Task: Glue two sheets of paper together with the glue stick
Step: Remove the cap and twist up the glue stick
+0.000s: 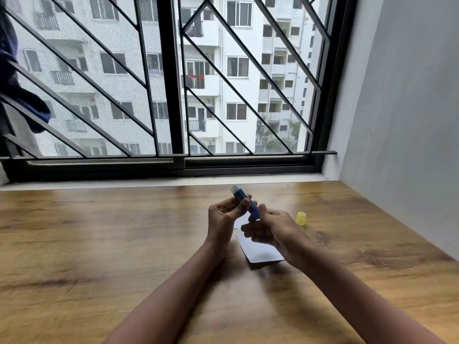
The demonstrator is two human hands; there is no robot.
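Fingers (239,203) of both my hands are gripping the blue glue stick (244,201), which I am holding up in the air above the wooden table (99,244). With my left hand (223,214) I am pinching the upper half of the tube between thumb and fingertips, and with my right hand (270,229) I am closing around its lower end, so the base is hiding inside that grasp. I am keeping the stick tilted, its uncapped whitish tip pointing up and away from me toward the window (171,83), its bottom slanting down to my right.

Directly beneath my hands I am seeing a small white sheet of paper (260,252) lying flat on the table, a dark edge showing along its near side. Another pale scrap (241,222) is peeking out between my hands just beyond it; it is too blurred and too covered for me to tell whether the two are touching or overlapping.

I am also seeing the yellow cap (301,218) standing on the table just right of my right hand, apart from the stick. Both my bare forearms are reaching in from the bottom of the view. A grey wall (409,120) is running along the right edge of the table, and a dark blue cloth (15,83) is hanging at the far left by the window bars.
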